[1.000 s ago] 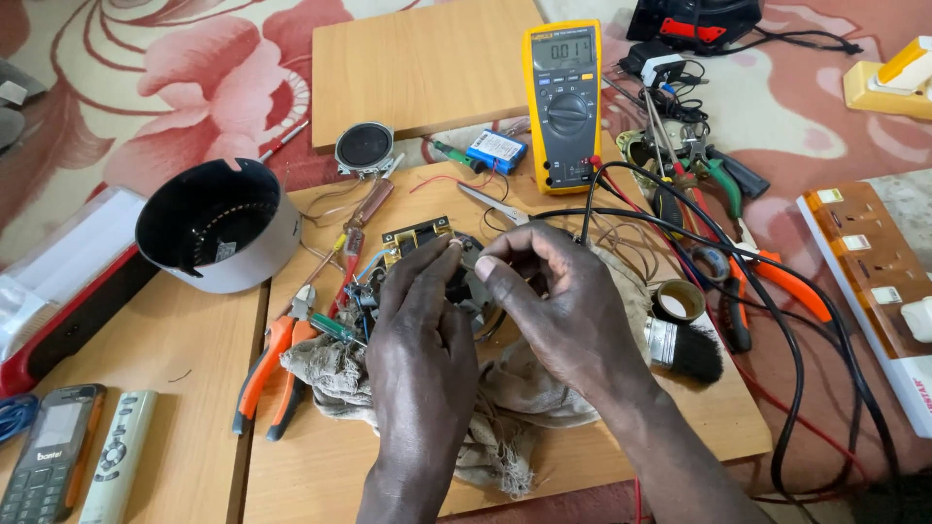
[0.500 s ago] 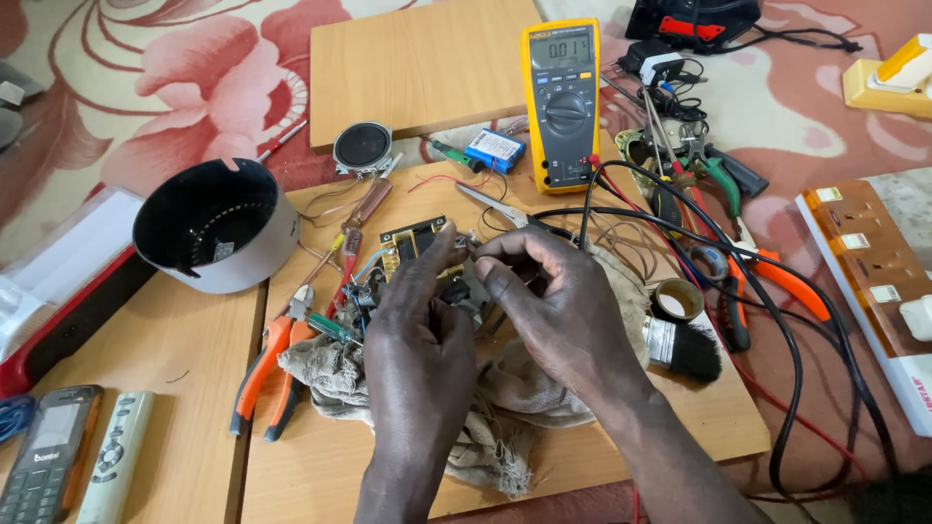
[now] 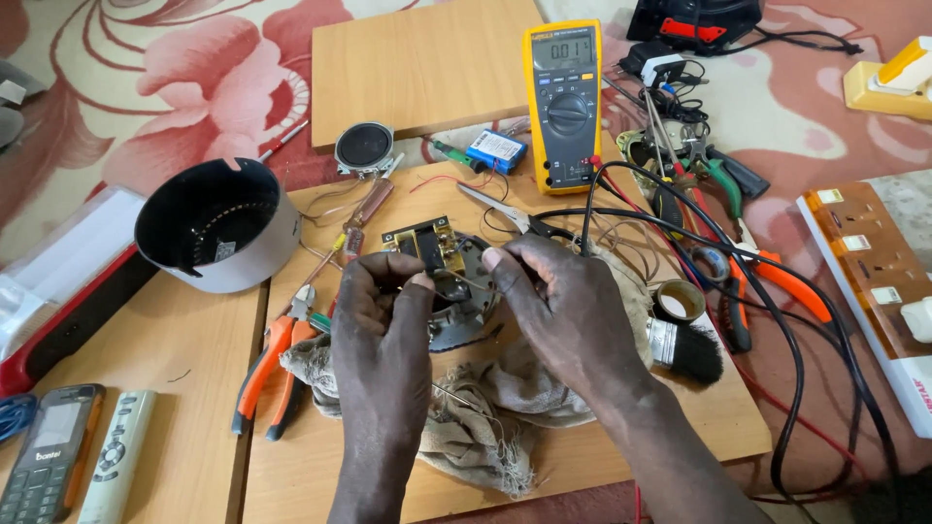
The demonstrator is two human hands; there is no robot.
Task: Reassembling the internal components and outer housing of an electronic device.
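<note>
Just beyond your fingers (image 3: 419,282) sits a circuit board (image 3: 424,245) that is yellowish with a black part on it. Farther beyond them stands a yellow multimeter (image 3: 565,102) with a dark grey face, and beside it a blue battery pack (image 3: 496,150). Left of your fingers lie orange-handled pliers (image 3: 260,371) and a grey housing (image 3: 217,225) with a black inside. Beneath them the cloth (image 3: 481,427) is dirty beige on the pale wooden surface (image 3: 194,388). The carpet (image 3: 165,68) past that shows pink and red flowers on cream.
</note>
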